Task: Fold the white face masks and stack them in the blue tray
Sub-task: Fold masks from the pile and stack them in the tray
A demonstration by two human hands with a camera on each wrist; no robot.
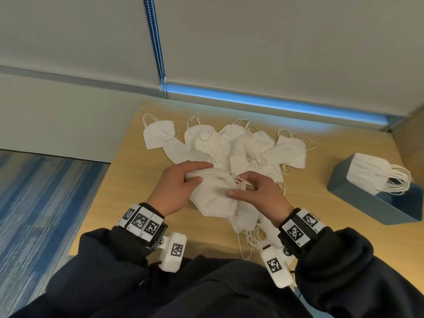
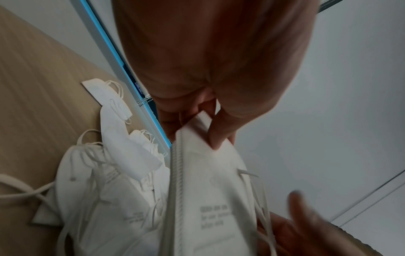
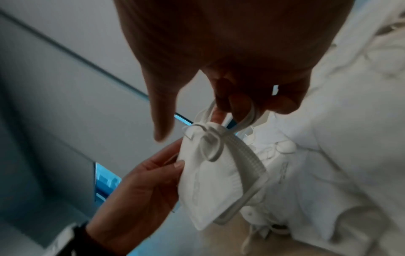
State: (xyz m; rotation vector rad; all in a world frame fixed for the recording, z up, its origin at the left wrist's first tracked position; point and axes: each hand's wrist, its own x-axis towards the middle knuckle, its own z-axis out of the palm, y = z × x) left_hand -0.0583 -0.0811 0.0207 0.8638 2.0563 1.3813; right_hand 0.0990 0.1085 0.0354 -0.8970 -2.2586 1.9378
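Observation:
A folded white face mask [image 1: 214, 195] is held above the wooden table between both hands. My left hand [image 1: 181, 180] pinches its left edge between thumb and fingers; the pinch shows in the left wrist view on the mask [image 2: 206, 181]. My right hand [image 1: 252, 191] has its fingers curled round the mask's ear loops [image 3: 230, 119], with the mask [image 3: 210, 183] hanging below them. A pile of loose white masks [image 1: 229, 143] lies behind the hands. The blue tray [image 1: 358, 198] stands at the right with a stack of folded masks [image 1: 369, 173] in it.
The wooden table [image 1: 137, 187] ends at a grey wall at the back, with a window blind and bead chain [image 1: 158, 53] above. Blue carpet [image 1: 41, 203] lies beyond the table's left edge. More masks and loops [image 1: 247, 228] trail toward my body.

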